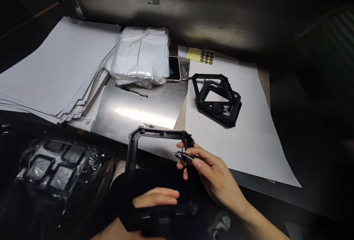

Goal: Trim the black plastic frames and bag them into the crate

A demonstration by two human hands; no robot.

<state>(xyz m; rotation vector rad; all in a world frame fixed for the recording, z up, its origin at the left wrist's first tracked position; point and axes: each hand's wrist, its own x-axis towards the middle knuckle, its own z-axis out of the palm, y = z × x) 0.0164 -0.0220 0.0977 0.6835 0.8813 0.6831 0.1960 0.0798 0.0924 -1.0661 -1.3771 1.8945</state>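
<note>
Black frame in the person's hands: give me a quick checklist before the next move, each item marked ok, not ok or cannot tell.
1. Left hand holding the black frame at its lower part: ok.
2. Right hand pinching the small metal tool: ok.
3. Tool tip touching the frame: cannot tell; it sits close to the frame's right side.
4. Frame's edges smooth: cannot tell; too dark and small to see.
5. Stack of black frames on the white sheet, away from both hands: ok.

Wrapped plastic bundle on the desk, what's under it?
The bundle rests on a steel sheet, beside a phone; what's directly beneath is hidden.
</note>
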